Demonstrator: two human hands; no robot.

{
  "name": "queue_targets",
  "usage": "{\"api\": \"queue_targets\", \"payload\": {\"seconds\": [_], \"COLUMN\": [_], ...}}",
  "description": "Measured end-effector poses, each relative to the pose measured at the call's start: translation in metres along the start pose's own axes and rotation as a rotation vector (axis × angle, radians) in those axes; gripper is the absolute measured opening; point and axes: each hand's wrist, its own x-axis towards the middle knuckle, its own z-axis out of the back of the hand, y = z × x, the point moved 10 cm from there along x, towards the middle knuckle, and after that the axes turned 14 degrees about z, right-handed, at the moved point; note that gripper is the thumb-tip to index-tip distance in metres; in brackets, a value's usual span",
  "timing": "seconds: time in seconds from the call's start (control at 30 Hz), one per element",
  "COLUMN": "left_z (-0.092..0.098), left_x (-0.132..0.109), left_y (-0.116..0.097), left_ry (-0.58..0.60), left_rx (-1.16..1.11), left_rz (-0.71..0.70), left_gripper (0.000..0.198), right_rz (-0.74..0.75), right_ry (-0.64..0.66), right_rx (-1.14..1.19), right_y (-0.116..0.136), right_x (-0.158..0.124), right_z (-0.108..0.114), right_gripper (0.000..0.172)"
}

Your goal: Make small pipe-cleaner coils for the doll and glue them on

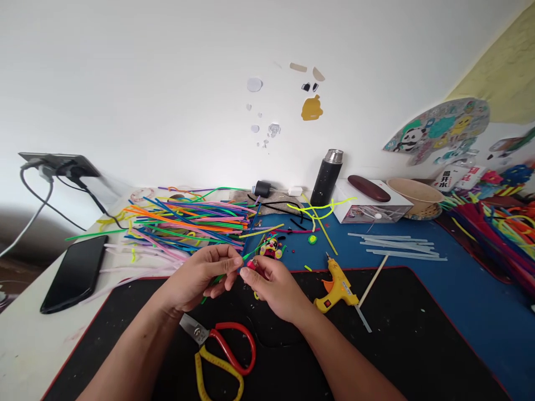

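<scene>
My left hand (200, 275) is pinched shut on a green pipe cleaner (253, 254) that slants up and to the right from it. My right hand (273, 287) is closed on a small pink and red piece (252, 265) at the near end of that stem. The two hands meet fingertip to fingertip above the black mat (409, 340). Just behind them lies a small red, yellow and black pipe-cleaner figure (271, 247).
Red and yellow scissors (223, 348) lie under my wrists. A yellow glue gun (336, 285) and clear glue sticks (397, 245) lie right. A pile of coloured pipe cleaners (188, 223), a phone (75, 273), a black flask (327, 178), a white box (371, 206).
</scene>
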Motion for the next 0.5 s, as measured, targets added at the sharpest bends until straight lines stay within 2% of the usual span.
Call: {"api": "queue_targets", "payload": {"seconds": [0.1,0.27,0.5], "left_z": [0.003,0.018,0.026], "left_x": [-0.001,-0.003,-0.007], "left_y": [-0.004,-0.016,-0.024], "left_ry": [-0.031,-0.139,-0.177], "left_rx": [-0.011,-0.078,-0.162], "left_rz": [-0.028,-0.143,-0.234], "left_gripper": [0.046,0.046,0.041], "right_rz": [0.02,0.114,0.293], "right_ry": [0.01,0.022,0.131], "right_rx": [-0.105,-0.421,-0.759], "right_y": [0.002,0.016,0.03], "right_x": [0.0,0.0,0.0], "right_z": [0.001,0.001,-0.021], "right_gripper": [0.04,0.025,0.029]}}
